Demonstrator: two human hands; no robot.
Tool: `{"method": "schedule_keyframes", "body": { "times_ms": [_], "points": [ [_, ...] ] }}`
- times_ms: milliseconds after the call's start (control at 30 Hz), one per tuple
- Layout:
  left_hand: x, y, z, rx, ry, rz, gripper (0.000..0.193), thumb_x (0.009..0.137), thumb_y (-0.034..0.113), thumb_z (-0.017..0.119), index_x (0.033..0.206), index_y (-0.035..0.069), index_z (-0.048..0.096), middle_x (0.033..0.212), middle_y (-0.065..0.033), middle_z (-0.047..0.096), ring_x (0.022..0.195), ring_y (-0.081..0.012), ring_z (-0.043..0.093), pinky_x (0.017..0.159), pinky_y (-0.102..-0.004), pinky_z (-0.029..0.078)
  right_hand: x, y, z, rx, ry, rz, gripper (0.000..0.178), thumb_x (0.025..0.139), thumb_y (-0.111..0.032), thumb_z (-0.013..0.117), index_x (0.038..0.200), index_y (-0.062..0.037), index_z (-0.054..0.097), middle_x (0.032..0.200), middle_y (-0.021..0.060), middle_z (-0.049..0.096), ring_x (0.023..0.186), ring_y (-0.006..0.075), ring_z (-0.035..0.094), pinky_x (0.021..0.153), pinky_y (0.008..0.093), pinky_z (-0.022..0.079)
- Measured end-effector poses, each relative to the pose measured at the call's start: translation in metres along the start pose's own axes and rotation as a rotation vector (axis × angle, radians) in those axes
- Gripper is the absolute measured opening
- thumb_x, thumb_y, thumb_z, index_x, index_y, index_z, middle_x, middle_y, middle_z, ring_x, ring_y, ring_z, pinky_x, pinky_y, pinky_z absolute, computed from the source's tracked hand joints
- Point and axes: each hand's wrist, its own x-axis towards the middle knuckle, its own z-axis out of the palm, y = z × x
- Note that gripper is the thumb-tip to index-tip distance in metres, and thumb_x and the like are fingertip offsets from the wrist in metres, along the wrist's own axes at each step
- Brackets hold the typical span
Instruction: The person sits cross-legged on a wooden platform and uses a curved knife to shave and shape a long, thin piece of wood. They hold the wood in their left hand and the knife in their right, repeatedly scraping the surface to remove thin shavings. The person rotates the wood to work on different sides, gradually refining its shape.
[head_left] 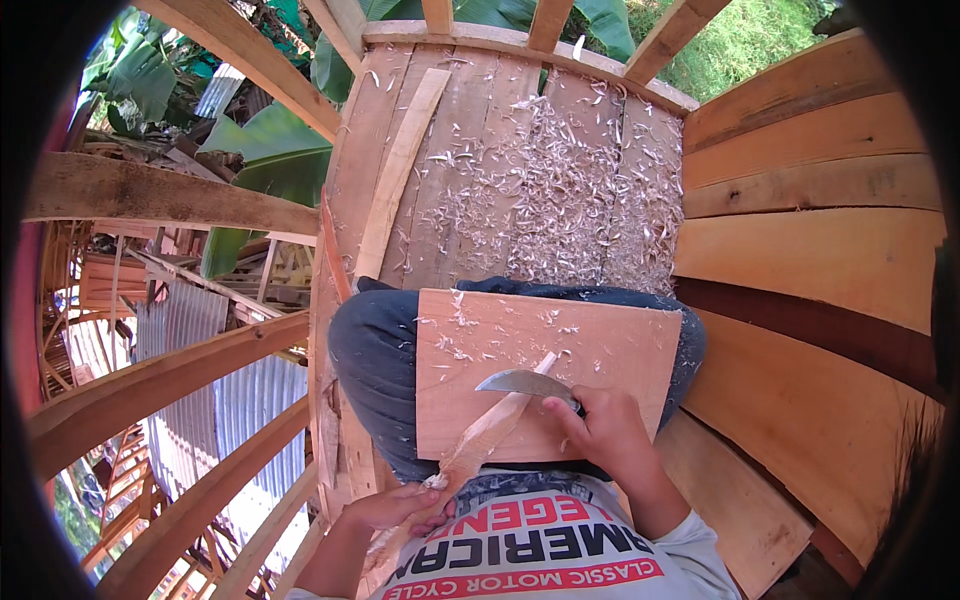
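Observation:
A square wooden board (560, 385) lies across my lap, with a few curled shavings on its upper part. My right hand (607, 425) is closed round the handle of a curved knife (525, 383), whose blade points left and crosses a pale, carved stick of wood (490, 430). That stick runs slantwise from the middle of the board down to my left side, narrowing toward its far tip. Around its lower part my left hand (405, 507) is wrapped, near a rough, whitish notch. The knife's handle is mostly hidden in my right fist.
Wood shavings (575, 180) cover the plank floor ahead. A long wooden strip (400, 170) lies on the floor's left side. Slatted rails (170, 195) border the left, and a plank wall (810, 250) stands at right. Beyond the rails are corrugated sheets (255, 420) and banana leaves (275, 150).

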Motion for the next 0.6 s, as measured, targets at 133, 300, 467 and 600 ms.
{"method": "schedule_keyframes", "body": {
  "times_ms": [133, 300, 467, 600],
  "points": [
    [0.006, -0.009, 0.001, 0.010, 0.047, 0.144, 0.041, 0.100, 0.041, 0.039, 0.104, 0.004, 0.057, 0.086, -0.0025, 0.053, 0.069, -0.0088, 0.047, 0.062, -0.0211, 0.040, -0.001, -0.005, 0.006, -0.221, -0.062, -0.049, 0.051, 0.086, -0.046, 0.059, 0.068, 0.0014, 0.065, 0.057, 0.0207, 0.058, 0.055, 0.0373, 0.060, 0.053, 0.0428, 0.048],
    [0.010, -0.019, -0.005, -0.092, 0.007, 0.077, 0.041, 0.099, 0.039, 0.043, 0.104, 0.001, 0.057, 0.084, -0.0007, 0.053, 0.071, -0.0066, 0.047, 0.061, -0.0199, 0.040, -0.006, -0.002, 0.013, -0.356, -0.088, -0.025, 0.060, 0.086, -0.056, 0.053, 0.068, -0.0002, 0.066, 0.059, 0.0194, 0.060, 0.055, 0.0357, 0.061, 0.052, 0.0425, 0.048],
    [0.009, -0.021, -0.008, -0.055, 0.026, -0.099, 0.048, 0.101, 0.040, 0.039, 0.129, 0.001, 0.044, 0.113, -0.0060, 0.054, 0.102, -0.0125, 0.049, 0.086, -0.0261, 0.043, -0.001, 0.005, 0.014, -0.414, -0.052, -0.004, 0.062, 0.085, -0.059, 0.053, 0.069, -0.0013, 0.066, 0.059, 0.0180, 0.060, 0.056, 0.0344, 0.062, 0.053, 0.0422, 0.048],
    [0.014, -0.027, -0.012, -0.166, -0.042, -0.078, 0.054, 0.100, 0.040, 0.040, 0.136, 0.001, 0.033, 0.122, -0.0090, 0.050, 0.108, -0.0155, 0.049, 0.088, -0.0280, 0.043, 0.000, 0.003, 0.010, -0.456, -0.058, 0.033, 0.064, 0.085, -0.061, 0.050, 0.073, -0.0007, 0.068, 0.060, 0.0185, 0.062, 0.060, 0.0347, 0.063, 0.055, 0.0433, 0.049]
  ]
}}
